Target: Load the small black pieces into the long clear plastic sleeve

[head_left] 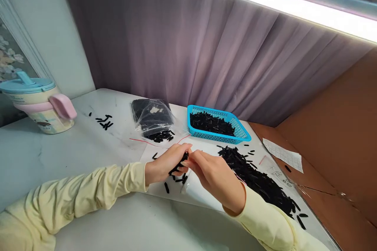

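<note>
My left hand is closed around several small black strips, which show between its thumb and fingers. Close against its fingertips, my right hand has its fingers pressed together in a pinch; whatever they grip is too small or hidden to make out. Both hands are above a white sheet with loose black strips scattered on it. To the right of my right hand spreads a large heap of the same black strips.
Behind my hands, a blue perforated basket holds black strips. Left of it lies a clear zip bag with black contents. A lidded mug stands far left near a few loose strips. At right lies a paper slip.
</note>
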`<action>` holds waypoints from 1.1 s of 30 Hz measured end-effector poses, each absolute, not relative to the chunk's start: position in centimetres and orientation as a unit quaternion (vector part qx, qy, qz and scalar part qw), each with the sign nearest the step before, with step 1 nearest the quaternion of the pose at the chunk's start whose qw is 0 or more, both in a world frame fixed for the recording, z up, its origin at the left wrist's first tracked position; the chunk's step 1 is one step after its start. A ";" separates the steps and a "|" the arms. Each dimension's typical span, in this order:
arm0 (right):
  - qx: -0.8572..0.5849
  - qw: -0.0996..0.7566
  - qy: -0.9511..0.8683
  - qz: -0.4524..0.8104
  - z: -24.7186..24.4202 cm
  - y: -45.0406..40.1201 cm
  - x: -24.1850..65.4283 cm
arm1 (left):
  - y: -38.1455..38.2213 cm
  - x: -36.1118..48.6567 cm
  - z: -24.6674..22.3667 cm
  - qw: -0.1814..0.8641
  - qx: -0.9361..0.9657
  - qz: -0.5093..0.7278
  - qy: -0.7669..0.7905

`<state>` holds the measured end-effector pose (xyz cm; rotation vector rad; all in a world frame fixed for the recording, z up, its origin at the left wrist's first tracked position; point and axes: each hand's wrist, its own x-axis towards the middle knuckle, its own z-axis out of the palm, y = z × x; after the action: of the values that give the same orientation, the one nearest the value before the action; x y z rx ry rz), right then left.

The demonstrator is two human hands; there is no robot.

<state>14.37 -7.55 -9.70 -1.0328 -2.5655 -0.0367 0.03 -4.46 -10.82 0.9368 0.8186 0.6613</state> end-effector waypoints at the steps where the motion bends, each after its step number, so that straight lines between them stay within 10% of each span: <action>1: -0.368 0.179 -0.912 -0.027 -10.0 -7.7 14.2 | -4.6 0.2 -11.0 0.750 0.440 0.314 0.381; 15: -0.420 0.336 -0.637 0.551 -10.3 -5.5 14.8 | -3.7 0.4 -12.9 0.721 0.478 0.303 0.400; 33: -0.419 0.357 -0.534 0.642 -7.7 -4.4 17.6 | -3.6 -0.8 -9.7 0.633 0.560 0.338 0.414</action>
<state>17.64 -4.43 -7.71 -1.0809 -1.3776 1.6567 -0.77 -3.57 -9.73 1.2811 0.9466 0.7741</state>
